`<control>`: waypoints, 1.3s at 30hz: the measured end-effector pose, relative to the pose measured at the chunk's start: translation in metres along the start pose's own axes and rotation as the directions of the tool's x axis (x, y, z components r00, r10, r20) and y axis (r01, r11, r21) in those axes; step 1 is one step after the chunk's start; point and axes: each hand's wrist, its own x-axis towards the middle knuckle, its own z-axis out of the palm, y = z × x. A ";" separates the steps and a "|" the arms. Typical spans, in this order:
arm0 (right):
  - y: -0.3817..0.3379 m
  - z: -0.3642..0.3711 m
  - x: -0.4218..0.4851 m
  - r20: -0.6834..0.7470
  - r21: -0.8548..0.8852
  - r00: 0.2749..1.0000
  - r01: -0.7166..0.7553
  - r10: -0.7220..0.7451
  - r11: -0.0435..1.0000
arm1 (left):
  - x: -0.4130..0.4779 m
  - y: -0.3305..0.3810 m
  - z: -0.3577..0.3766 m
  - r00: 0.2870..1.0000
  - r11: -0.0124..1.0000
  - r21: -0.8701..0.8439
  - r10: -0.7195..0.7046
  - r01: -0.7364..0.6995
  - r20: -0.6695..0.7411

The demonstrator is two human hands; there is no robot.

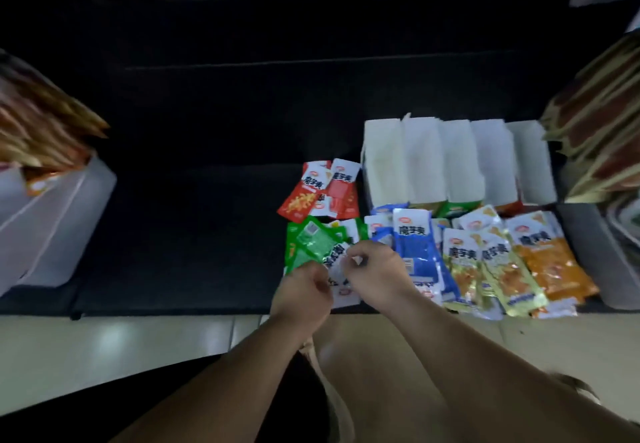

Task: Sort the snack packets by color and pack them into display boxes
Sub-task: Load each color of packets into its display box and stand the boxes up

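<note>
Both my left hand (303, 292) and right hand (375, 269) pinch the green packets (310, 243), six o'clock of the red pile (320, 193). Light, slick foil, I judge; grip the sealed ends.

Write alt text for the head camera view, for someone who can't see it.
The left hand and right hand grip green packets on a dark table. Nearby lie red packets, blue packets, yellow packets and orange packets, with white display boxes behind.

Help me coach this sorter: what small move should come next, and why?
Probably lay the green packet pinched by the left hand and right hand onto the green pile, since red packets and blue packets already lie in separate groups.
</note>
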 end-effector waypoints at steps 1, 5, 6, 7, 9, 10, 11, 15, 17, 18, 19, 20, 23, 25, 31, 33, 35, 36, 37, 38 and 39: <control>-0.001 0.012 0.006 0.000 0.006 1.000 0.011 -0.011 1.000 | 0.005 -0.010 -0.007 1.000 1.000 0.001 -0.013 0.013 -0.017; 0.006 0.040 0.024 -0.198 -0.110 0.971 0.113 -0.133 0.987 | 0.031 -0.048 -0.014 0.987 0.994 -0.016 -0.110 0.109 -0.115; 0.008 0.043 0.027 -0.266 -0.178 0.947 0.136 -0.181 0.975 | 0.036 -0.056 -0.012 0.982 0.991 -0.016 -0.137 0.136 -0.129; 0.009 0.045 0.028 -0.319 -0.219 0.924 0.145 -0.211 0.965 | 0.040 -0.061 -0.008 0.979 0.987 -0.008 -0.160 0.160 -0.128; 0.013 0.049 0.030 -0.353 -0.229 0.908 0.148 -0.224 0.962 | 0.046 -0.065 0.000 0.974 0.981 -0.003 -0.191 0.192 -0.119; 0.016 0.052 0.031 -0.333 -0.235 0.913 0.160 -0.234 0.959 | 0.048 -0.065 0.005 0.972 0.978 -0.015 -0.207 0.207 -0.115; 0.018 0.054 0.031 -0.287 -0.254 0.925 0.176 -0.248 0.951 | 0.048 -0.063 0.008 0.968 0.974 -0.030 -0.225 0.224 -0.110; 0.014 0.056 0.034 -0.186 -0.304 0.957 0.159 -0.223 0.939 | 0.053 -0.047 0.014 0.945 0.959 0.010 -0.277 0.283 -0.175; 0.009 0.052 0.035 -0.135 -0.313 0.979 0.102 -0.150 0.944 | 0.059 -0.041 0.014 0.935 0.948 0.020 -0.308 0.317 -0.178; 0.007 0.049 0.035 -0.107 -0.318 0.987 0.076 -0.116 0.945 | 0.062 -0.041 0.014 0.934 0.945 0.018 -0.318 0.326 -0.165; 0.006 0.048 0.034 -0.100 -0.301 0.990 0.061 -0.095 0.952 | 0.064 -0.042 0.014 0.932 0.943 -0.006 -0.329 0.332 -0.149; 0.006 0.046 0.032 -0.118 -0.266 0.989 0.052 -0.086 0.962 | 0.065 -0.044 0.015 0.932 0.941 -0.054 -0.339 0.335 -0.131; 0.013 0.045 0.028 -0.223 -0.182 0.973 0.024 -0.065 0.983 | 0.064 -0.048 0.015 0.942 0.938 -0.168 -0.322 0.304 -0.092; 0.019 0.047 0.025 -0.210 -0.170 0.976 0.027 -0.063 0.985 | 0.063 -0.053 0.014 0.961 0.951 -0.168 -0.272 0.260 -0.051; 0.024 0.051 0.017 -0.185 -0.042 0.981 0.047 -0.054 0.998 | 0.058 -0.059 0.010 0.981 0.971 -0.142 -0.187 0.191 0.043; 0.023 0.053 0.016 -0.177 -0.030 0.980 0.086 -0.090 0.996 | 0.058 -0.058 0.013 0.981 0.952 -0.234 -0.192 0.195 0.037; 0.022 0.054 0.015 -0.175 -0.013 0.979 0.103 -0.104 0.995 | 0.060 -0.057 0.017 0.972 0.908 -0.358 -0.234 0.219 0.002; 0.022 0.053 0.015 -0.167 -0.018 0.980 0.108 -0.109 0.994 | 0.061 -0.055 0.017 0.962 0.881 -0.404 -0.272 0.245 -0.009; 0.022 0.053 0.015 -0.141 -0.038 0.983 0.109 -0.113 0.993 | 0.062 -0.054 0.018 0.948 0.854 -0.437 -0.319 0.283 -0.010; 0.021 0.051 0.014 -0.096 -0.083 0.989 0.103 -0.111 0.991 | 0.063 -0.053 0.018 0.934 0.830 -0.463 -0.357 0.312 -0.010; 0.021 0.049 0.014 -0.034 -0.138 0.995 0.092 -0.098 0.986 | 0.063 -0.051 0.018 0.920 0.808 -0.481 -0.391 0.341 -0.005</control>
